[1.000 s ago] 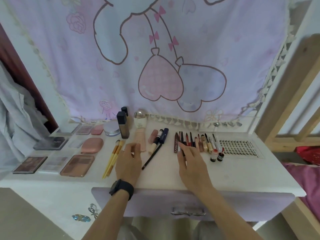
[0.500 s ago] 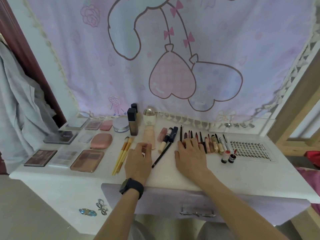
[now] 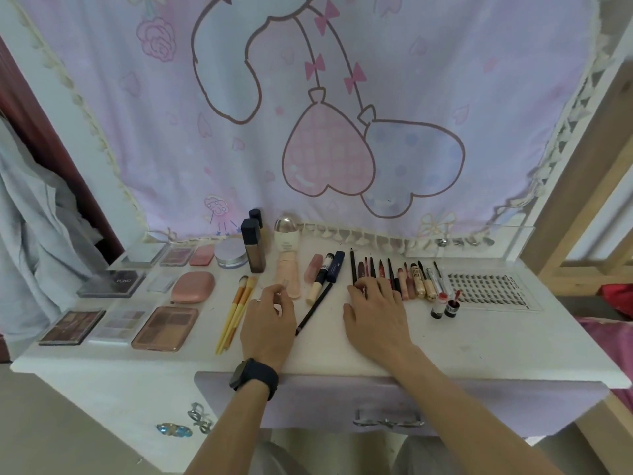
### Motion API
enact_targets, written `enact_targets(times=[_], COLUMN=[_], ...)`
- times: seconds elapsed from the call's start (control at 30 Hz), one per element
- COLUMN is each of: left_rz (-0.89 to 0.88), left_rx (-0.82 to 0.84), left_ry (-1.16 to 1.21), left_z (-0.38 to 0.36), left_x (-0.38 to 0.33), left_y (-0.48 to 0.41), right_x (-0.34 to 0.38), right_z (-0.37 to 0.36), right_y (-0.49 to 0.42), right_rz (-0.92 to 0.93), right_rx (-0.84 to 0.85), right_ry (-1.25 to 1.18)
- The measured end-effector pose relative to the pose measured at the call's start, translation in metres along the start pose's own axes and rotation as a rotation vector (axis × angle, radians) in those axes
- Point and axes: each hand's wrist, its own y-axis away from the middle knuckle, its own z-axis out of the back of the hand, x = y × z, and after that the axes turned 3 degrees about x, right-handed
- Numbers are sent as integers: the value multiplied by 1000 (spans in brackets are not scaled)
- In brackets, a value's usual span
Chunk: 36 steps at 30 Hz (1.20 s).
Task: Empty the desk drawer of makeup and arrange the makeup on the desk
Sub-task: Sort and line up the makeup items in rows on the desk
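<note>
On the white desk [image 3: 479, 351] the items lie in rows; the drawer [image 3: 308, 402] under its front edge is pushed in; the right hand [image 3: 376, 313] lies flat, fingers stretched out and pressing on the lower ends of the row of pencils and liners [image 3: 390, 269], gripping nothing; the left hand [image 3: 269, 323], with a black watch [image 3: 255, 373] on the wrist, has curled fingers just beside the peach tube [image 3: 287, 272]; I cannot tell if they pinch anything; a black pencil [image 3: 314, 309] lies slanted between both hands; yellow brushes [image 3: 236, 310] and palettes [image 3: 166, 323] are on the left; the lash tray [image 3: 486, 289] is on the right.
</note>
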Motion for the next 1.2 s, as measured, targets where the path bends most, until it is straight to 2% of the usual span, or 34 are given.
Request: enact_targets(times=[0.3,0.47,0.53,0.83,1.2], left_rz=[-97,-95,-68,-19,-116], left_rx=[94,411,472,483,511], left_ry=[-51,-259,-319,-356,-413], left_z=[-3,-38,-51,-61,-70], left_x=[-34,-71,-77,-89,-89], left_y=[-11,-29,-33,-39,-44], right_x=[-39,-37,-38,-40,-41], right_z=[1,1,1,-2,-8], right_y=[71,77,77,78,76], right_rz=[-96,-116,-110,-116,-130], right_rx=[-165,-179,-183,-222,-236], right_ry=[-81,-86,-92,-128,-129])
